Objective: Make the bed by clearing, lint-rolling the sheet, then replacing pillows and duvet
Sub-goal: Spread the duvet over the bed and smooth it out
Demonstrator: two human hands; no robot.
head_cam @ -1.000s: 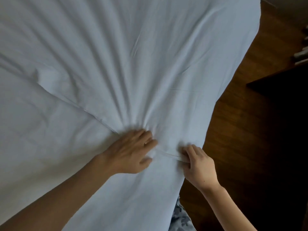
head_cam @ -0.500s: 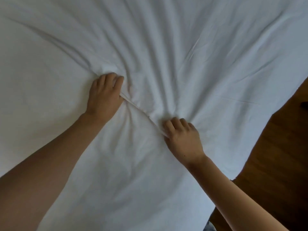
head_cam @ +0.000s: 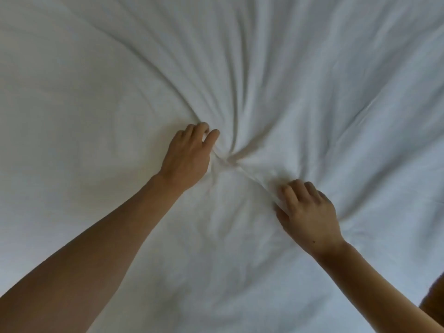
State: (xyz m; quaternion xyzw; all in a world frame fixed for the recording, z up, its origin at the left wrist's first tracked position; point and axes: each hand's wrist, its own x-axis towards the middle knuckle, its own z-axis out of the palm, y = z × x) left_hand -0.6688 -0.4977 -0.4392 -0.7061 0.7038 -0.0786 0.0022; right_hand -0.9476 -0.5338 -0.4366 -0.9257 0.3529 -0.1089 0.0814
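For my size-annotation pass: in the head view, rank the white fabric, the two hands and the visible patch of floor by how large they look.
1. White fabric, filling nearly the whole view.
2. Left hand and right hand: about alike, so unranked; each grips the fabric.
3. Floor, only a dark corner sliver.

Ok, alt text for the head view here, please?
Both hands grip a white duvet that fills the view: the left hand and the right hand bunch its fabric, creases fanning out. Brown floor shows at lower right.

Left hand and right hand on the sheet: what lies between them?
In the head view, only a bunched ridge of white sheet runs from left hand to right hand.
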